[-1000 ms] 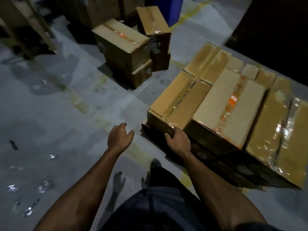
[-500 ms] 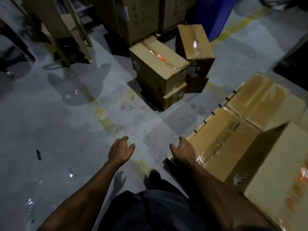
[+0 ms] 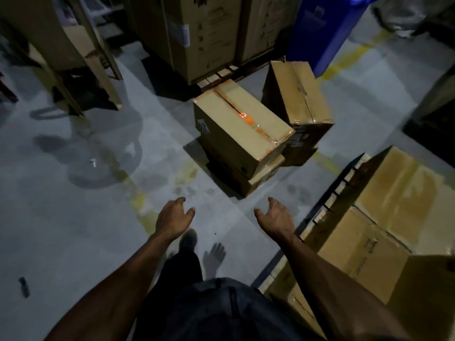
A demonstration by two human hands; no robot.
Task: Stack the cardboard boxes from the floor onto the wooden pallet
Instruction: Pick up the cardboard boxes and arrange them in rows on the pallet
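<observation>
left hand [image 3: 173, 216] and right hand [image 3: 277, 219] loosely spread, holding nothing | brown taped cardboard box [image 3: 242, 130] atop lower box, 12 o'clock | boxes fill wooden pallet [image 3: 330, 193], 3 o'clock | blue plastic bin [image 3: 322, 28], 1 o'clock

Ahead of the fingers [image 3: 183, 203] lies a matt brown cardboard box [image 3: 242, 134], its top seam sealed with glossy orange tape [image 3: 256, 127] that catches the light. Beside it, farther from the fingertips, a second box [image 3: 299, 94] shows creased, dented cardboard. Right of the right hand [image 3: 275, 220], the stacked boxes [image 3: 384, 217] are dull cardboard with shiny clear tape. The floor [image 3: 73, 217] under the hands is smooth grey concrete, stained and faintly sheened. The bin [image 3: 320, 28] beyond is glossy blue plastic.
</observation>
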